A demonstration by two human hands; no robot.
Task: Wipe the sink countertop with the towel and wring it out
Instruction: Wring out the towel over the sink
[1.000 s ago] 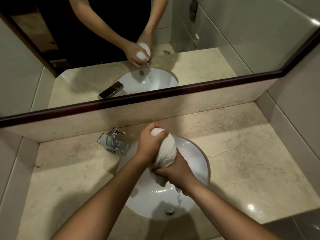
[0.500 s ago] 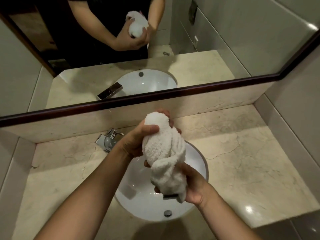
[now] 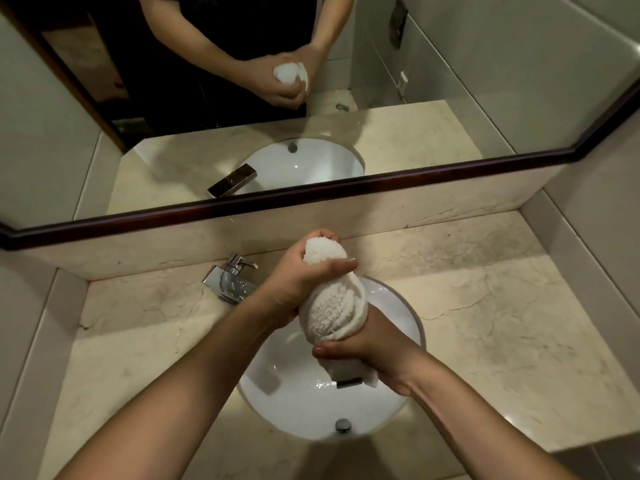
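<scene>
A white terry towel (image 3: 332,306), rolled into a thick twist, is held over the white oval sink basin (image 3: 287,386). My left hand (image 3: 294,282) grips its upper end, with a tuft sticking out above the fist. My right hand (image 3: 374,344) clasps the lower end, and a short tail with a label hangs below it. The beige marble countertop (image 3: 502,323) surrounds the basin. Both forearms reach in from the bottom edge.
A chrome tap (image 3: 230,280) stands at the basin's back left. A dark-framed mirror (image 3: 311,199) spans the back wall above a marble upstand and reflects the hands and towel. Tiled side walls close in on both sides. The drain (image 3: 343,426) lies at the basin's near side.
The towel was raised and loosened half a second ago. Now both hands have lowered it over the basin and closed tight on it again, the roll shorter and more compressed.
</scene>
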